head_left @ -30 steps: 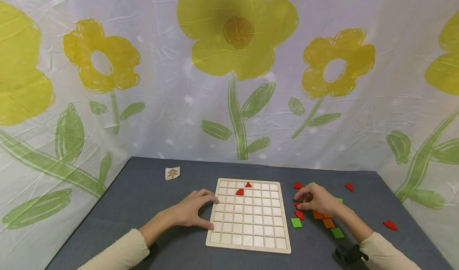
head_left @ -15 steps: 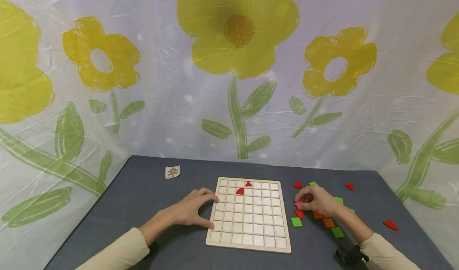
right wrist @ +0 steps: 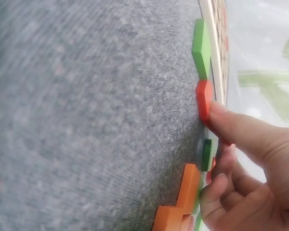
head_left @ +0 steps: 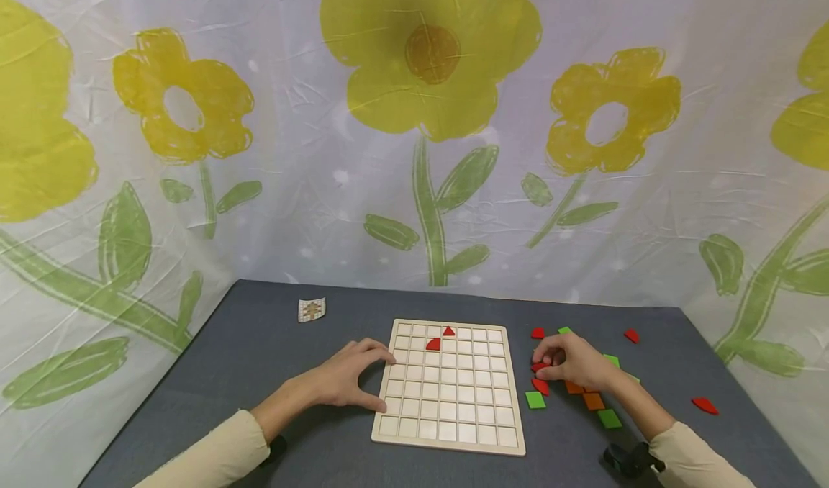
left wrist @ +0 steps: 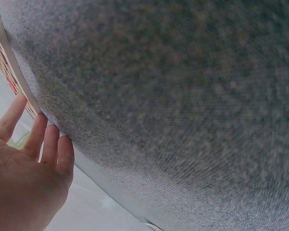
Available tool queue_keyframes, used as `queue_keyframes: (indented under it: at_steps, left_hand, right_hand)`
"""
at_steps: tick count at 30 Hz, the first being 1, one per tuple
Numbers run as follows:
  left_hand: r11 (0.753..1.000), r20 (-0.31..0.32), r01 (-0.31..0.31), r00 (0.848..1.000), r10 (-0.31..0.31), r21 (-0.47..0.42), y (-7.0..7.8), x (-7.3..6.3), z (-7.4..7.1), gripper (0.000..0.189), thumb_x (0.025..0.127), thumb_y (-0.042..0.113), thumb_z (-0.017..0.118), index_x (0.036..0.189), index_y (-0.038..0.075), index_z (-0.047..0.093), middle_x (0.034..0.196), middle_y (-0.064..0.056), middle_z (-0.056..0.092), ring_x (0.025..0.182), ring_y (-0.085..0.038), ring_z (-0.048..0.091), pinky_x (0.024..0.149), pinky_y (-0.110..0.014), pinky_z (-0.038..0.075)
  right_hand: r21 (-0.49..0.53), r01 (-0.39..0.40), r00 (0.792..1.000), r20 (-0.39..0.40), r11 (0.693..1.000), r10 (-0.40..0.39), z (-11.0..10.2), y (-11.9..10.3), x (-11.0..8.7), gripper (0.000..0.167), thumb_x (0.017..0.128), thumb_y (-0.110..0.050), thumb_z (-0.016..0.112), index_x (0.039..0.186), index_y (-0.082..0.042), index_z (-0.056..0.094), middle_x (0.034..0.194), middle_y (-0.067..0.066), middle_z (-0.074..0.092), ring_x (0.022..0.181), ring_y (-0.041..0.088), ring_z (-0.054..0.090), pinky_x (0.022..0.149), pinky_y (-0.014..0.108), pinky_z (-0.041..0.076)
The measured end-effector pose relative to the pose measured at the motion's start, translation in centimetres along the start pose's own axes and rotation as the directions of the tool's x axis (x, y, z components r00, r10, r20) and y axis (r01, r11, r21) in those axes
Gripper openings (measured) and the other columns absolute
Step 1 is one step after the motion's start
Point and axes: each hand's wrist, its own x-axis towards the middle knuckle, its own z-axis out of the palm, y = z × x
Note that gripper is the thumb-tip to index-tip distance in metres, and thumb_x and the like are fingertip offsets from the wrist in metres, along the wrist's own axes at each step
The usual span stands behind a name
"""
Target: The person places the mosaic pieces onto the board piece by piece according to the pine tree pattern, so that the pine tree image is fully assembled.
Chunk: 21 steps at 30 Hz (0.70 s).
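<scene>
A wooden grid board (head_left: 450, 394) lies on the dark table. Two red tiles sit in its upper cells: a triangle (head_left: 449, 331) and a quarter-round tile (head_left: 433, 344). My left hand (head_left: 343, 376) rests at the board's left edge, thumb and fingers spread apart and touching the rim; the left wrist view shows its fingers (left wrist: 50, 142) fairly straight. To the right of the board, my right hand (head_left: 573, 362) pinches a small red tile (head_left: 539, 366) between thumb and fingers, low over the loose pieces. Much of that tile is hidden by the fingers.
Around the right hand lie loose tiles: a red one (head_left: 540, 386), a green square (head_left: 535, 400), orange squares (head_left: 592, 401) and another green square (head_left: 609, 419). Farther right are red tiles (head_left: 704, 406). A small pattern card (head_left: 311, 310) lies at the back left.
The red tile at my right fingertips looked paler half a second ago and is darker red now, as if its tilt differs. Both hands have stayed nearly in place.
</scene>
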Motion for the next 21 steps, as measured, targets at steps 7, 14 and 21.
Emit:
queue_keyframes:
  at_steps: [7, 14, 21]
  left_hand:
    - [1.000, 0.001, -0.005, 1.000, 0.005, 0.007, -0.10, 0.00, 0.06, 0.072, 0.080, 0.053, 0.084, 0.136, 0.015, 0.059, 0.142, -0.009, 0.046, 0.126, -0.034, 0.044, 0.102, -0.057, 0.038]
    - [1.000, -0.003, -0.008, 1.000, 0.008, 0.011, -0.16, -0.01, 0.13, 0.072, 0.080, 0.053, 0.084, 0.136, 0.015, 0.059, 0.141, -0.008, 0.047, 0.125, -0.034, 0.044, 0.102, -0.057, 0.038]
    - [1.000, -0.002, -0.005, 1.000, 0.005, 0.010, -0.10, 0.00, 0.14, 0.072, 0.080, 0.052, 0.084, 0.136, 0.015, 0.059, 0.141, -0.009, 0.046, 0.125, -0.034, 0.044, 0.101, -0.057, 0.038]
  right_hand:
    - [0.019, 0.090, 0.996, -0.017, 0.996, -0.089, -0.17, 0.28, 0.09, 0.010, 0.089, -0.004, 0.079, 0.096, -0.006, 0.073, 0.083, 0.000, 0.064, 0.069, 0.017, 0.059, 0.064, 0.028, 0.051]
    - [0.096, 0.098, 0.994, -0.053, 0.991, -0.093, -0.29, 0.07, 0.29, 0.006, 0.093, -0.002, 0.074, 0.099, -0.003, 0.073, 0.087, 0.007, 0.068, 0.072, 0.030, 0.062, 0.066, 0.030, 0.054]
    - [0.169, 0.077, 0.995, -0.074, 0.983, -0.065, -0.26, -0.32, 0.39, 0.010, 0.093, -0.003, 0.074, 0.102, -0.001, 0.072, 0.090, 0.010, 0.069, 0.077, 0.038, 0.064, 0.071, 0.033, 0.056]
